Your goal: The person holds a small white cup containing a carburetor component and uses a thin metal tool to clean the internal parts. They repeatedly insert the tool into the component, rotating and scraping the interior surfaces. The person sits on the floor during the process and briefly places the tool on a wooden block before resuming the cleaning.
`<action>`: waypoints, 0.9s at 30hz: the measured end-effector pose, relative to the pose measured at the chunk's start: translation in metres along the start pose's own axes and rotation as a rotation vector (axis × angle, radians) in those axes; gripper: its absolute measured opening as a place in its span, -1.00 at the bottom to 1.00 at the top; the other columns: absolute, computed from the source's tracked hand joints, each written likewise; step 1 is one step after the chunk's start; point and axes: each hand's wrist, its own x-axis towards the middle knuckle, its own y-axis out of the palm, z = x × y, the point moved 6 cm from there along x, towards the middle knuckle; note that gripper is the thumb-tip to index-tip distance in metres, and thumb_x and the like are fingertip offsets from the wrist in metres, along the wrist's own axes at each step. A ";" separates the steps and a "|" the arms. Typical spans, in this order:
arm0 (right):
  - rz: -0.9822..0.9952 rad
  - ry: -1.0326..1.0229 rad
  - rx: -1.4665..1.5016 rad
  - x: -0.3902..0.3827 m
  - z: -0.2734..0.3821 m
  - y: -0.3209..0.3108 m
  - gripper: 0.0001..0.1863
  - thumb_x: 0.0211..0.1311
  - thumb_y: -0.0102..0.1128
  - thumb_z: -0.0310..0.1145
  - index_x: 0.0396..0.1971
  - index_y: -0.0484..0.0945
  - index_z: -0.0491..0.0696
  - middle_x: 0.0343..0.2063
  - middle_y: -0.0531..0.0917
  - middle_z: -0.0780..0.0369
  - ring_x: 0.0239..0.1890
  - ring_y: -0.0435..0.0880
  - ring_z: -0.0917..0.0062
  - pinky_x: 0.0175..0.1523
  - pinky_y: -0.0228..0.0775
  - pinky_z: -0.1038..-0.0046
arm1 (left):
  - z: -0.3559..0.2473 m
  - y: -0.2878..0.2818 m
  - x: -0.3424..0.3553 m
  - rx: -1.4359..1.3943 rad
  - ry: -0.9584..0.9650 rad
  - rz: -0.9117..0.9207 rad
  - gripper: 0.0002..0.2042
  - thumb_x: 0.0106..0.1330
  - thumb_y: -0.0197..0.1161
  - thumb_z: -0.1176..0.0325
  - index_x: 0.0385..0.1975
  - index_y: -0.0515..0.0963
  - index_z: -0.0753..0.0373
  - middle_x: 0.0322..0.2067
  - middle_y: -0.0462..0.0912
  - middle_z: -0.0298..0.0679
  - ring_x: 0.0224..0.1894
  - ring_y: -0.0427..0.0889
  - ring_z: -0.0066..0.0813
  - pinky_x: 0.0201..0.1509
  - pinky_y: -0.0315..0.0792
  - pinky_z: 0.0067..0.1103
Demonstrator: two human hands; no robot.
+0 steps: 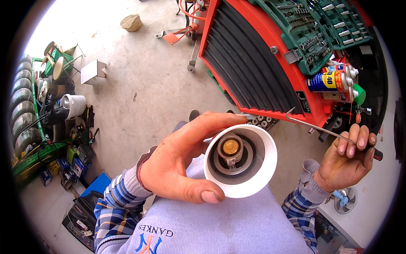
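On the far left I see tyres [24,114] in a row, with a white bucket [77,106] beside them, likely stored there out of the way. Toward the middle, the left hand [179,156] is curled wide around a white cup [264,163], thumb against its near side, fingers along its far side. I see the cup in front of the grey sweater [220,224], mouth up, I judge so that the brass-coloured disc [231,147] inside shows. Beyond it, sockets [264,122] lie near the near edge of the red cart [318,111]. Along that cart's right edge are an open green tool case [296,29] and, toward the near right corner, spray cans [327,81], presumably for easy reach. Farthest right, the right hand [344,167] has its fingers closed on a hooked tool [322,129] by its handle end; I read this hold as leaving the bent tip free, apart from the cup.
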 end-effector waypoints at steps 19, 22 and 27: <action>-0.006 -0.001 0.000 0.002 -0.004 0.000 -0.76 0.46 -0.06 -0.26 -0.12 0.42 -0.14 -0.35 0.42 0.21 -0.42 0.44 0.54 -0.37 0.50 0.42 | 0.000 0.000 0.000 0.024 0.011 -0.023 0.11 -0.12 0.64 -0.02 0.35 0.12 0.48 0.23 0.37 0.12 0.27 0.44 -0.14 0.35 0.32 -0.29; -0.003 -0.003 -0.005 0.001 -0.003 -0.001 -0.76 0.47 -0.06 -0.27 -0.12 0.42 -0.14 -0.35 0.43 0.21 -0.42 0.43 0.54 -0.37 0.49 0.42 | 0.001 -0.001 0.000 0.028 0.012 -0.023 0.13 -0.14 0.65 -0.02 0.34 0.12 0.49 0.24 0.37 0.16 0.27 0.46 -0.11 0.34 0.34 -0.28; -0.011 -0.003 -0.001 -0.002 -0.003 0.000 -0.77 0.47 -0.06 -0.27 -0.12 0.41 -0.14 -0.35 0.43 0.21 -0.41 0.43 0.54 -0.37 0.48 0.42 | 0.001 0.001 0.000 0.021 0.009 -0.023 0.13 -0.14 0.65 -0.01 0.35 0.11 0.49 0.24 0.37 0.16 0.27 0.46 -0.12 0.35 0.33 -0.29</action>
